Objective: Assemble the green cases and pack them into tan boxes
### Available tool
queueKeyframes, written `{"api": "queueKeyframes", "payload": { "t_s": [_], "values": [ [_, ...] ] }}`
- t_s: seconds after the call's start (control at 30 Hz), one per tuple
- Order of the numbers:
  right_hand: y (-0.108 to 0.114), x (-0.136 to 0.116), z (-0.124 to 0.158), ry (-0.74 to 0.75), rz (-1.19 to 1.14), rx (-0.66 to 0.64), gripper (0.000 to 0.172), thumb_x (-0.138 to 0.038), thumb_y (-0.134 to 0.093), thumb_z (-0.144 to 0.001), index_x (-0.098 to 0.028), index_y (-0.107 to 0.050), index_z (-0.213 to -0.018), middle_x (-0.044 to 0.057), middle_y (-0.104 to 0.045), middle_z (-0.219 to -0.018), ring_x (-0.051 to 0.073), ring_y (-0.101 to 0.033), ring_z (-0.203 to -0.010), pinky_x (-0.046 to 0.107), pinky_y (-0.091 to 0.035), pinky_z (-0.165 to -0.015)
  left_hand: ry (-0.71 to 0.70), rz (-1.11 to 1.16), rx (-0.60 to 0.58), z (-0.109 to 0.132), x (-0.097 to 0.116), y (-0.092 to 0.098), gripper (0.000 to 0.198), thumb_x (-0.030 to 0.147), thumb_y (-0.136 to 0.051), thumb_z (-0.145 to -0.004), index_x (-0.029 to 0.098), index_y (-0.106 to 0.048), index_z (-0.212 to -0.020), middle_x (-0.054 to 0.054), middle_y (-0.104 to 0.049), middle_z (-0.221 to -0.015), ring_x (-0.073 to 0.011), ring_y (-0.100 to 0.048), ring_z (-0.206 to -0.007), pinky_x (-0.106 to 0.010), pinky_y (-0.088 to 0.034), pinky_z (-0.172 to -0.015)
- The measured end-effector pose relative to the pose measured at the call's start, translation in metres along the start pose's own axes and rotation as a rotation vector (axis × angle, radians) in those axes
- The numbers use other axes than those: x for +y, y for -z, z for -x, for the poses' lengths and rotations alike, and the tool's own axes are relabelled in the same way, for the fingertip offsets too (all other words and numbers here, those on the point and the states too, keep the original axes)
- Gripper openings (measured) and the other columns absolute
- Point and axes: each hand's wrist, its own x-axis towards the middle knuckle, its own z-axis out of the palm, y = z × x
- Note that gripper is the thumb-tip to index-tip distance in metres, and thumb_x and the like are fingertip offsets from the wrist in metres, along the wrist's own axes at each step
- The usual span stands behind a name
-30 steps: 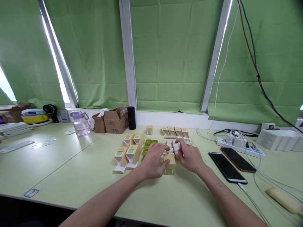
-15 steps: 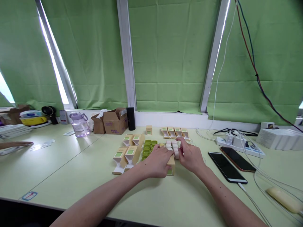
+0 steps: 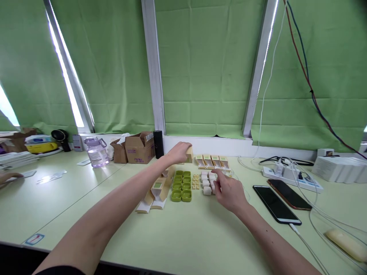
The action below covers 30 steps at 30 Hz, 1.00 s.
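A small tan box [image 3: 189,154] is gripped by the left hand [image 3: 178,151], fingers wrapped over its top and near side, w/ the arm stretched to the back of the table [image 3: 200,236], close under the window sill [image 3: 223,144]. The box is held just left of the row of four open boxes [image 3: 212,161]; whether it already rests on the table cannot be made out. The right hand [image 3: 229,191] is kept low by the white pieces [image 3: 206,185], fingers loosely curled; whether a piece is pinched cannot be told

Cf. a sec ago: the same tan box was held btw both hands at the front, on the near side of the white pieces. It has since been carried to the back by the left hand alone, to where one closed box already stood; that other box is now hidden behind the hand. The green trays [image 3: 181,187] and the small yellow tiles [image 3: 195,181], covered before by the left hand, are now shown in full. By this reading, the box is judged closed and is being placed w/ the other closed one, while the right hand has been left at the white pieces

Flat open boxes [image 3: 157,190] lie left of the trays. Two phones [image 3: 275,208] and a power strip [image 3: 291,176] lie to the right. At the far left edge another person's hand [image 3: 8,177] is seen on the table
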Motion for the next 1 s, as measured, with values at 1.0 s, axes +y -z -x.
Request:
{"api": "queueKeyframes", "payload": {
  "t_s": [1.0],
  "values": [
    [-0.004,-0.014,0.007,0.117,0.064,-0.127,0.046,-0.021,-0.049,-0.100,-0.023,-0.048,-0.146,0.007,-0.080,-0.102,0.022,-0.073,-0.079,0.031,-0.031,-0.060,0.320,-0.413,-0.150,-0.010,-0.064,-0.092,0.043,0.032,-0.070,-0.096,0.015,-0.061,-0.134,-0.016,-0.059,-0.141,-0.0315,-0.058,-0.128,-0.051,-0.051,-0.107]
  ]
}}
